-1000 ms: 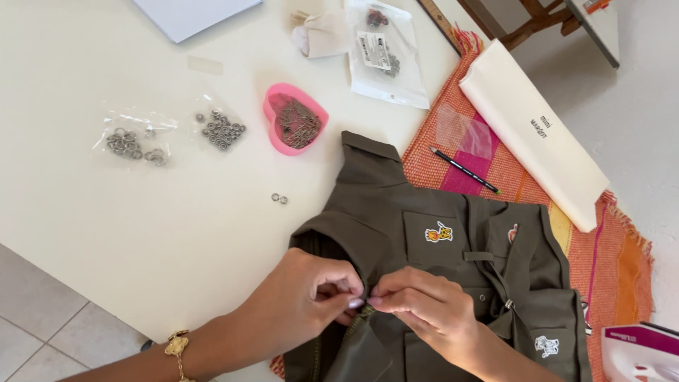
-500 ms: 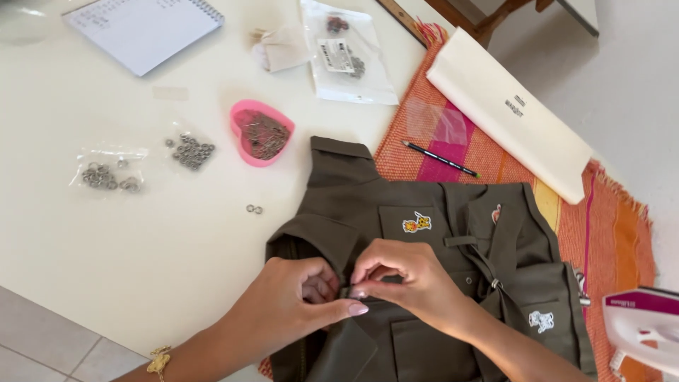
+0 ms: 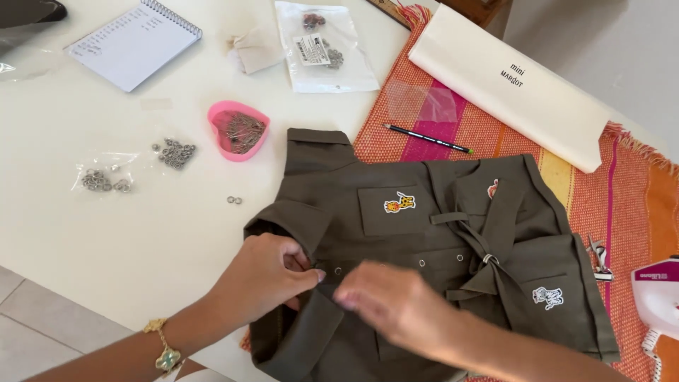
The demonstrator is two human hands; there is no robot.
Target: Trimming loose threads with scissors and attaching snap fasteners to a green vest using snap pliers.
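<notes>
On the white table (image 3: 106,233), left of the garment, I see a pink heart-shaped dish (image 3: 238,129) holding a heap of thin pins, and beside it two small clear bags (image 3: 106,177) with grey metal rings — one pile (image 3: 175,152) lies loose on the plastic. A larger clear pouch (image 3: 322,46) near the top edge holds more small hardware. The olive-green shirt (image 3: 438,247) lies flat, partly on the table and partly on an orange striped mat (image 3: 629,205), its snap placket facing up. My left hand (image 3: 265,272) is curled, fingertips pinching the shirt's front edge by a snap — closed on the fabric. My right hand (image 3: 396,304) hovers palm-down just beside it, blurred; I cannot tell whether it grips anything.
</notes>
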